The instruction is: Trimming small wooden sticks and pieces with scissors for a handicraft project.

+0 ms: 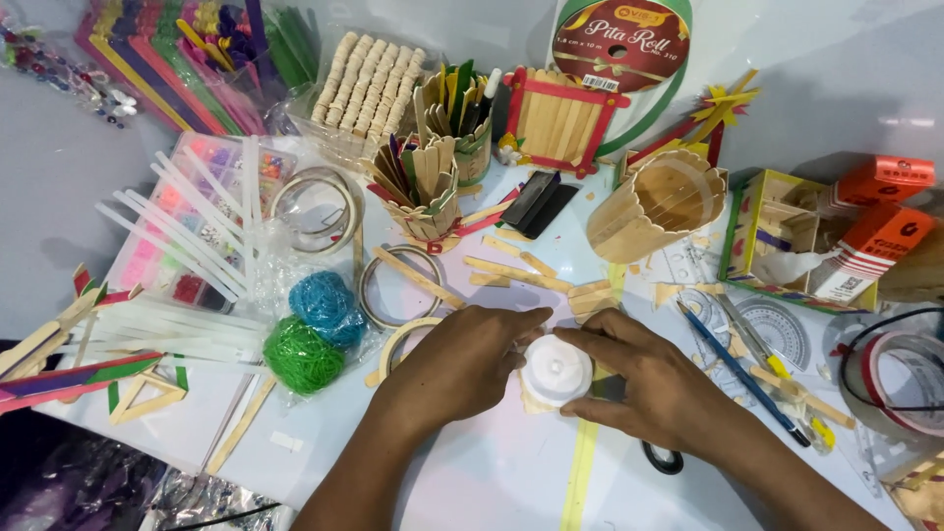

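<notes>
A round white plastic lid-like piece (556, 371) sits on the table near the front, on top of pale wooden craft sticks. My left hand (462, 359) rests on its left side, fingers curled against it. My right hand (649, 374) grips its right side with thumb and fingers. Both hands hold the white piece between them. What lies under the piece is mostly hidden.
Behind the hands lie loose craft sticks (516, 270), tape rings (398, 285), blue (324, 303) and green (300, 354) string balls, a stick-built cup (659, 202), a stick frame (560, 118), a bead box (202, 216), pens (747, 364), a protractor (782, 329) and red tape (900, 379).
</notes>
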